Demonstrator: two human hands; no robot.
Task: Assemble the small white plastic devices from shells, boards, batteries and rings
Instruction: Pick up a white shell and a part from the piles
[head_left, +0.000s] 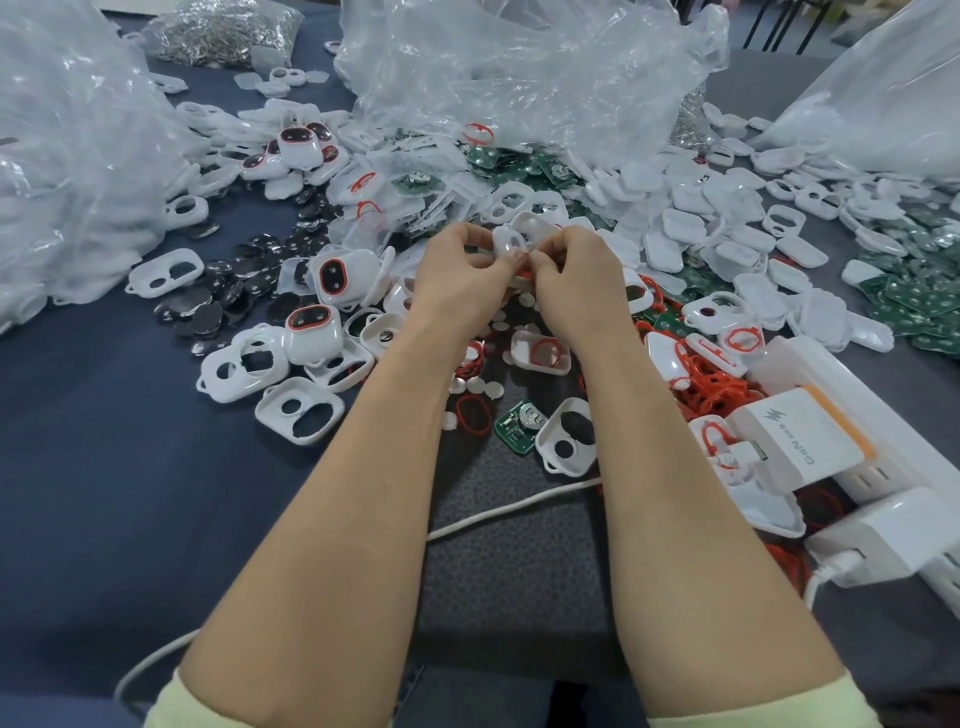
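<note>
Both hands meet above the middle of the table (104, 467), fingers curled. The left hand (457, 280) and the right hand (576, 291) pinch one small white shell (511, 241) between their fingertips. The shell is glossy and rounded, with an oval opening facing up. A thin red ring (524, 271) shows just under it, at the thumbs; which hand holds the ring I cannot tell. Below the wrists lie a green board (517, 426), a loose red ring (474, 414) and an empty shell (569, 441). Finished devices (332, 273) with red-edged dark windows sit to the left. Clear bags (519, 67) are heaped behind.
</note>
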